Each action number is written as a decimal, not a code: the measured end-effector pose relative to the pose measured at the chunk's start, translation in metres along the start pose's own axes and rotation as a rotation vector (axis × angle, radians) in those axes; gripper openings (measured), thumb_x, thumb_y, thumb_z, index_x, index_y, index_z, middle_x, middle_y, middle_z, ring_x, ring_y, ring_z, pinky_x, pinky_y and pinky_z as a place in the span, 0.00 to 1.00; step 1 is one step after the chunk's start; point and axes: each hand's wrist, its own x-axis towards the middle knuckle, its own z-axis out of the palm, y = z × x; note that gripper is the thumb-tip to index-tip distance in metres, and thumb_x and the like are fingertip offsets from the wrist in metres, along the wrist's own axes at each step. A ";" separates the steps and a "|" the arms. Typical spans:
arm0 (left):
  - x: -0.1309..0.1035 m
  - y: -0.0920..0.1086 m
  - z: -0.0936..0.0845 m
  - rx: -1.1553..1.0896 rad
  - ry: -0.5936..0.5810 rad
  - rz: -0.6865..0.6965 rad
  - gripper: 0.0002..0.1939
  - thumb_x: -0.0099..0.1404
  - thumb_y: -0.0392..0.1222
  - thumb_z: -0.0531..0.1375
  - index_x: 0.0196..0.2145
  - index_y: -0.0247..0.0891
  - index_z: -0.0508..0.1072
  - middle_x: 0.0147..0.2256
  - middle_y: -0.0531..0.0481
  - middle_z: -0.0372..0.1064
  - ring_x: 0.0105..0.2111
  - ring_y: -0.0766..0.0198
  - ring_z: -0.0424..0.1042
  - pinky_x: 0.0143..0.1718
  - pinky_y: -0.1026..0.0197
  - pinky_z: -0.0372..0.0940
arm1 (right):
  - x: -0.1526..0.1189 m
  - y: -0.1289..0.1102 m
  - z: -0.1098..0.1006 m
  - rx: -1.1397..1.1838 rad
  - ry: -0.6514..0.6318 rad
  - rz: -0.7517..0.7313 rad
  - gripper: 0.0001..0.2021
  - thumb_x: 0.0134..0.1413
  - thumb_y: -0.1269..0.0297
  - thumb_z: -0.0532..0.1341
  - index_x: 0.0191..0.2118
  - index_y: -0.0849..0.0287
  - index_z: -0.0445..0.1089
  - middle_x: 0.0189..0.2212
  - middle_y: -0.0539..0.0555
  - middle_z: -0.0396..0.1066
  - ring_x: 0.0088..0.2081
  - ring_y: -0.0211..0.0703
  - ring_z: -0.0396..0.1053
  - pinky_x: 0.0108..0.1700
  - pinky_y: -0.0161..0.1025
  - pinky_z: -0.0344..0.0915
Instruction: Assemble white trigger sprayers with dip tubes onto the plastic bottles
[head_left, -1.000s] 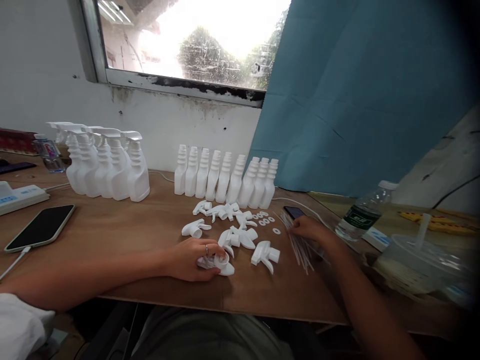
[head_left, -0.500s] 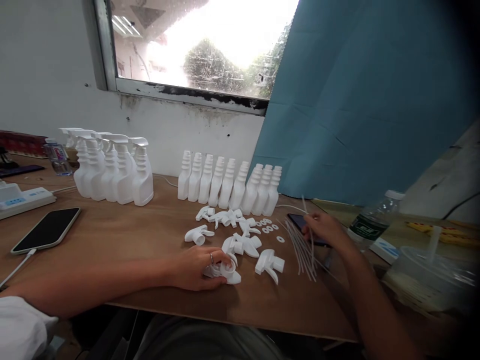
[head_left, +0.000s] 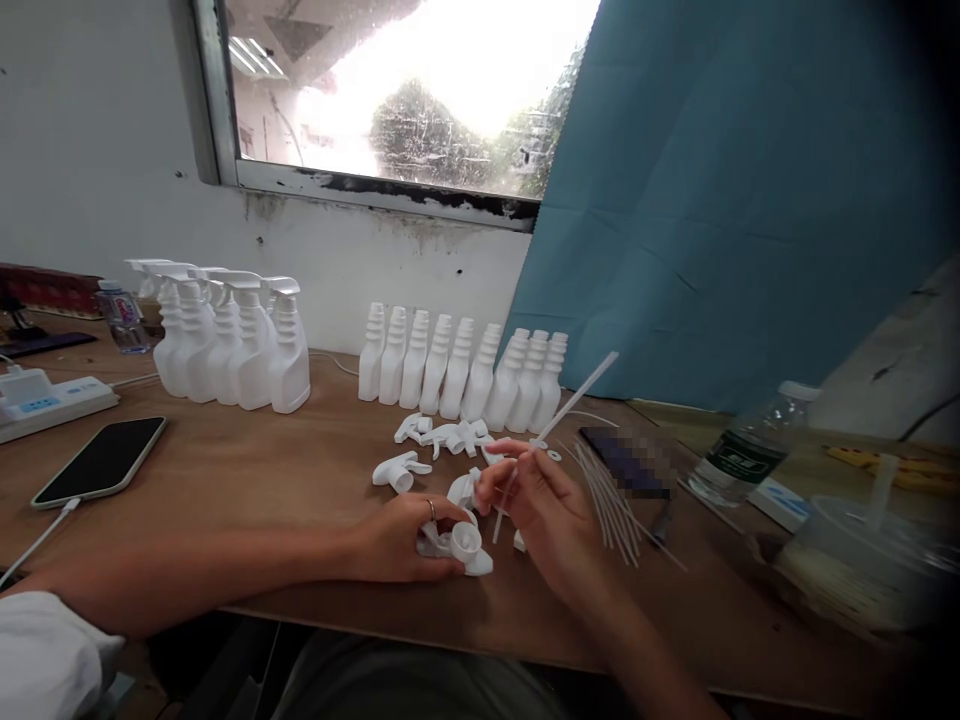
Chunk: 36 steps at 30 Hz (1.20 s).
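Left hand (head_left: 401,538) lies flat on the wooden table (head_left: 300,470), fingers curled around a white spray head (head_left: 459,545) and pinning it to the board near the front edge. Right hand (head_left: 536,500) hovers just beside it, thumb and fingertips pinching a thin white tube (head_left: 574,400) that slants up and away to the right. Loose spray heads (head_left: 442,440) sit scattered just behind both hands, a bundle of tubes (head_left: 611,495) fans out to the right, and a row of open bottles (head_left: 465,365) stands at the wall, with capped bottles (head_left: 225,340) further left.
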 end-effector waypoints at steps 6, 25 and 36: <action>-0.001 -0.002 0.002 0.005 0.018 0.035 0.24 0.57 0.47 0.66 0.50 0.38 0.72 0.41 0.49 0.73 0.36 0.65 0.70 0.37 0.66 0.65 | -0.007 0.018 -0.005 -0.551 -0.028 -0.195 0.14 0.65 0.55 0.54 0.36 0.55 0.74 0.32 0.52 0.70 0.36 0.39 0.68 0.38 0.36 0.64; -0.001 0.001 0.001 0.021 0.010 0.041 0.25 0.58 0.46 0.66 0.52 0.39 0.70 0.44 0.48 0.73 0.39 0.63 0.72 0.39 0.65 0.66 | -0.008 0.018 -0.008 -0.293 -0.042 -0.073 0.13 0.67 0.55 0.51 0.34 0.57 0.64 0.27 0.50 0.72 0.23 0.36 0.69 0.28 0.35 0.67; -0.001 -0.002 0.001 0.087 0.004 0.068 0.19 0.60 0.49 0.63 0.46 0.37 0.72 0.42 0.47 0.72 0.40 0.62 0.70 0.43 0.63 0.65 | -0.005 0.017 -0.012 -0.701 -0.229 -0.033 0.10 0.61 0.60 0.59 0.30 0.58 0.67 0.30 0.51 0.67 0.33 0.39 0.66 0.36 0.36 0.63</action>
